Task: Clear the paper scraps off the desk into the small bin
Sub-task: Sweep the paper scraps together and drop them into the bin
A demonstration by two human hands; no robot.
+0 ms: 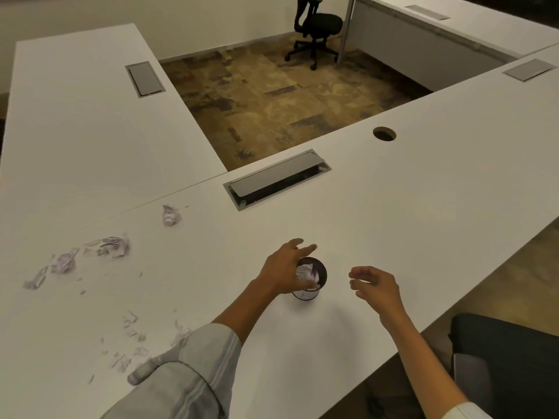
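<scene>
Meanwhile, the left hand (282,269) is hovering, fingers spread, over the bin (311,281); the right hand (373,284) is hanging loosely curled, empty. Scraps (106,247) at the frame's left are looking light and flimsy, best pinched or swept together.

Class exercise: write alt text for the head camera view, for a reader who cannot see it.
A person's left hand hovers with loose fingers over a small dark bin of crumpled paper on a white desk, the right hand open beside it. Paper scraps are scattered across the desk to the left.
</scene>
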